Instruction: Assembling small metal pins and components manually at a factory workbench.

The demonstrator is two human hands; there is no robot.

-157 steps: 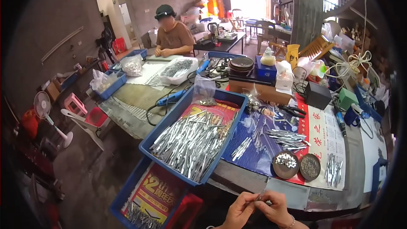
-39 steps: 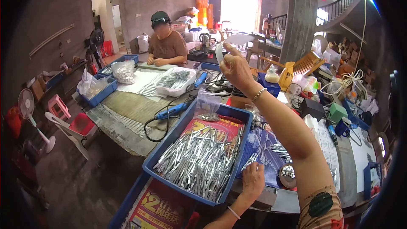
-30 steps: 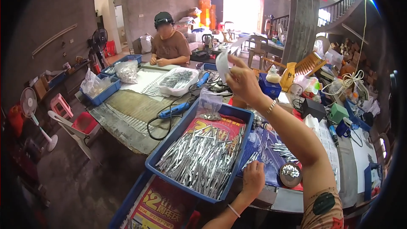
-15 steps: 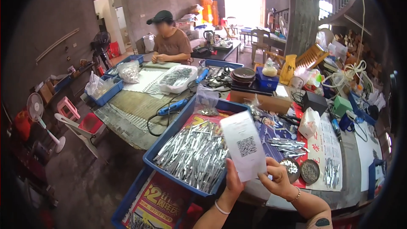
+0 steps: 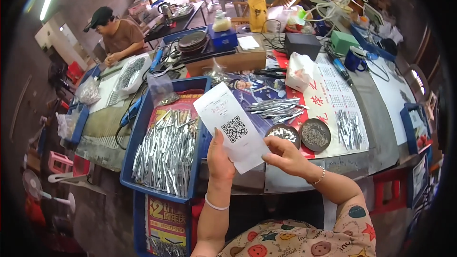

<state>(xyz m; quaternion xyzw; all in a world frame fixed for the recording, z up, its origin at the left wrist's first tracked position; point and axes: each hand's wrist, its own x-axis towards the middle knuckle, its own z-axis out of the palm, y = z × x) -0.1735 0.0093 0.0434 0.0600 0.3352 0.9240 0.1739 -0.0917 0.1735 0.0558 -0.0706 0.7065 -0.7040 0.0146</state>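
A white paper slip [image 5: 231, 138] with a square black code is held up before me, tilted over the table's front edge. My left hand [image 5: 220, 161] grips its lower left side, thumb lying on the front. At the slip's lower right corner, my right hand [image 5: 291, 158] pinches the edge, fingers curled. Left of the slip, a blue tray [image 5: 124, 173] holds a heap of thin silvery metal strips [image 5: 166, 154]. Behind my right hand are a dish of small white pieces [image 5: 284, 134] and a dark dish of grey bits [image 5: 315, 134].
More metal strips [image 5: 277, 109] lie on the printed sheets, with another bunch [image 5: 350, 129] at the right. A tissue pack [image 5: 300, 72], black box [image 5: 303, 46] and blue mug [image 5: 355, 60] stand farther back. Across the table at left sits a person [image 5: 121, 38] beside a white basket [image 5: 131, 77].
My view has swung right and down, so the table and tray appear shifted left. Both hands still hold the paper slip, now tilted more to the left.
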